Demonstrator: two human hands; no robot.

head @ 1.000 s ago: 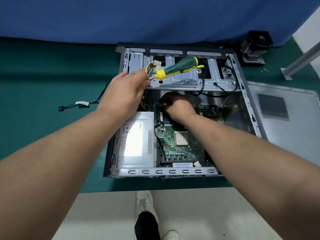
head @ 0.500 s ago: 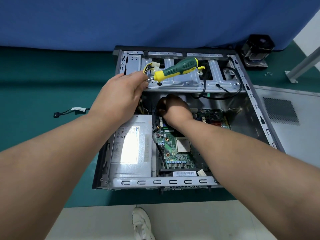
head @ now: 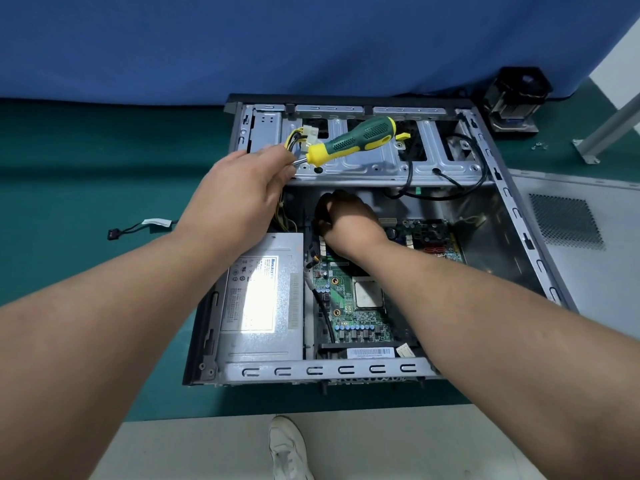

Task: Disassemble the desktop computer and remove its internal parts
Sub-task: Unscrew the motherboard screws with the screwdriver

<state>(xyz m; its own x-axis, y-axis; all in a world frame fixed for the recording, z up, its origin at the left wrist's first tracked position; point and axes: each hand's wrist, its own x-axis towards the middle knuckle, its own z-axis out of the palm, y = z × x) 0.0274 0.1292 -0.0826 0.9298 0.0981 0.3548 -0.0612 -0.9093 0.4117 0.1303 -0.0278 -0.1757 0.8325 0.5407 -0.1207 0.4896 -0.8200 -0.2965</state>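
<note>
While the opened computer case (head: 346, 370) lay on its side on the green mat (head: 86, 188), the left hand (head: 239, 199) hovered over the case's upper left part, pinching the metal shaft of a green-and-yellow screwdriver (head: 349, 142) whose handle angled up over the drive bay frame (head: 381, 164). The right hand (head: 346, 220) reached down inside the case, fingers curled in shadow above the motherboard (head: 356, 317); whether it gripped anything could not be told. Inside the case's left half sat the silver power supply (head: 263, 299). Right of the case lay the removed side panel (head: 581, 244), and beyond the case's far right corner stood a black cooler fan (head: 516, 98). A loose cable (head: 138, 227) lay left of the case.
</note>
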